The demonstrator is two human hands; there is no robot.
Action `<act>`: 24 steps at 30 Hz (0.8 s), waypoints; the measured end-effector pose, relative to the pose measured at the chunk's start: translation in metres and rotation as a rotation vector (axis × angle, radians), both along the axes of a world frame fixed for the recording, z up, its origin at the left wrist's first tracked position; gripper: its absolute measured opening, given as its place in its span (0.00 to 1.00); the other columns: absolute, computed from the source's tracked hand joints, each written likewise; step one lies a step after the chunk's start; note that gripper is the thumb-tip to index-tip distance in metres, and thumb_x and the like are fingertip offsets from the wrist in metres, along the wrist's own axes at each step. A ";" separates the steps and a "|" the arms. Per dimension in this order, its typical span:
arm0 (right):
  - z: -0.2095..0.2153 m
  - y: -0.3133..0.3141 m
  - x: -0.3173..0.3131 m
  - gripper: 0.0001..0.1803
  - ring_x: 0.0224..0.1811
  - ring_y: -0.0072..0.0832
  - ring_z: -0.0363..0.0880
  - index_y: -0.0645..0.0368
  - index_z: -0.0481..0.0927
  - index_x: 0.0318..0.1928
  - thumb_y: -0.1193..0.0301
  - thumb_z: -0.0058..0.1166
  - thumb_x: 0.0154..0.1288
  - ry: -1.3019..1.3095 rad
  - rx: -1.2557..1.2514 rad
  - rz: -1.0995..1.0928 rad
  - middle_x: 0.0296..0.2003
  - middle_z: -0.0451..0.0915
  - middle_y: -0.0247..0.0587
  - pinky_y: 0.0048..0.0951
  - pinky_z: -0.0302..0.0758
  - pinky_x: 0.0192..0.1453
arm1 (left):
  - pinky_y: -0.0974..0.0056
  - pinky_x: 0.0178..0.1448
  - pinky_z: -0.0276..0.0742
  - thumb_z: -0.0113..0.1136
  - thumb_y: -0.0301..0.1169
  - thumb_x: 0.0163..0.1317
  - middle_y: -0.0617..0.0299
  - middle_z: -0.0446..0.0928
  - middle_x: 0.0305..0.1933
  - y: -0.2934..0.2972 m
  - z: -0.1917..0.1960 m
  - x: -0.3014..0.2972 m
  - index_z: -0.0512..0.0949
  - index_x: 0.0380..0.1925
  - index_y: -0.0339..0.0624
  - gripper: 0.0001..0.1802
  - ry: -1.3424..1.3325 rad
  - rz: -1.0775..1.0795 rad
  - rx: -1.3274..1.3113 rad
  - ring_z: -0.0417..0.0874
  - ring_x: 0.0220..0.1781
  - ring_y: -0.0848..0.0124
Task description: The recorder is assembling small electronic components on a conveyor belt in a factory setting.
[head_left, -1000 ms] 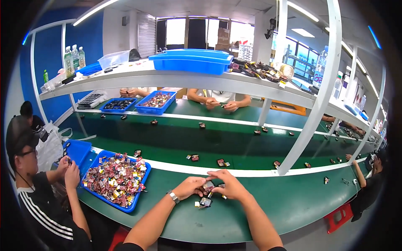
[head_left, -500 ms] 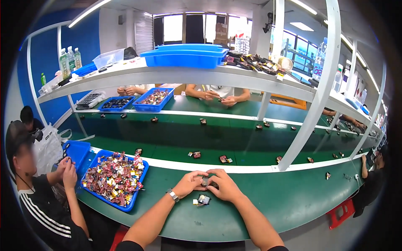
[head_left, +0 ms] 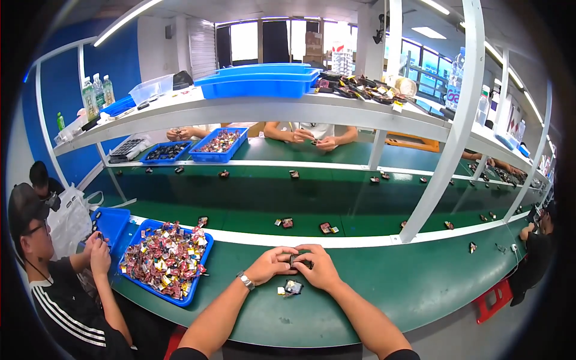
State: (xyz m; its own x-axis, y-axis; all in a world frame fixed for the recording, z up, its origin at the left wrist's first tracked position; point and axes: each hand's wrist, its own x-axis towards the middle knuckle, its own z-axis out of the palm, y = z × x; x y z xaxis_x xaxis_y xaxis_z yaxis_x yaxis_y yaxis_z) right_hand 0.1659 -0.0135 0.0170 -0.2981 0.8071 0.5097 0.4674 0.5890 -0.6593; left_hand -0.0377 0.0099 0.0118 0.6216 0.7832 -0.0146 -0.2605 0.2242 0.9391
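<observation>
My left hand [head_left: 273,266] and my right hand [head_left: 318,268] meet above the green worktable [head_left: 384,294]. Between their fingertips they pinch a small dark part [head_left: 293,260], mostly covered by the fingers, so its exact kind does not show. Just below the hands, on the tabletop, lies a small black-and-clear electronic module [head_left: 293,287] with a pale tag [head_left: 281,291] at its left side. Neither hand touches that module. A watch with a metal band [head_left: 245,280] is on my left wrist.
Left of my arms stands a blue tray [head_left: 191,294] heaped with small red, white and yellow pieces. A co-worker [head_left: 66,300] sits beyond it. Small modules [head_left: 328,228] lie along the green conveyor strip behind a white rail [head_left: 336,241]. A slanted white post [head_left: 441,150] rises at right.
The whole picture has shifted slightly. My hands stay together on the small dark part, with only slight finger movement. The module below them lies in the same place.
</observation>
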 end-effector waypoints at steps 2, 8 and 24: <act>0.001 -0.001 -0.003 0.06 0.59 0.40 0.71 0.56 0.85 0.35 0.71 0.63 0.56 0.012 -0.020 -0.007 0.52 0.78 0.38 0.39 0.70 0.62 | 0.56 0.67 0.75 0.48 0.18 0.66 0.52 0.74 0.56 0.000 -0.002 -0.001 0.66 0.59 0.34 0.20 -0.022 -0.046 0.043 0.77 0.60 0.62; -0.002 -0.001 0.000 0.06 0.58 0.39 0.73 0.55 0.86 0.35 0.70 0.63 0.56 0.027 -0.049 0.035 0.52 0.79 0.38 0.38 0.71 0.61 | 0.56 0.64 0.78 0.48 0.18 0.67 0.53 0.75 0.54 0.003 -0.006 0.000 0.66 0.57 0.35 0.18 0.064 -0.004 0.024 0.78 0.58 0.63; -0.010 -0.005 -0.011 0.06 0.55 0.38 0.74 0.55 0.86 0.36 0.72 0.62 0.57 0.078 0.079 -0.073 0.49 0.79 0.36 0.37 0.74 0.58 | 0.60 0.61 0.80 0.46 0.23 0.71 0.56 0.75 0.53 0.002 -0.006 0.002 0.69 0.56 0.39 0.15 0.050 0.048 -0.017 0.79 0.56 0.66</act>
State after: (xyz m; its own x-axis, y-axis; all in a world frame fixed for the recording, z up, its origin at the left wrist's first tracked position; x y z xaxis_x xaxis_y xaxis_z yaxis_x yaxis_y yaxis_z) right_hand 0.1553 -0.0188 0.0066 -0.1971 0.7817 0.5917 0.4599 0.6067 -0.6483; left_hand -0.0361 0.0121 0.0055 0.5812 0.8117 -0.0580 -0.2244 0.2284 0.9474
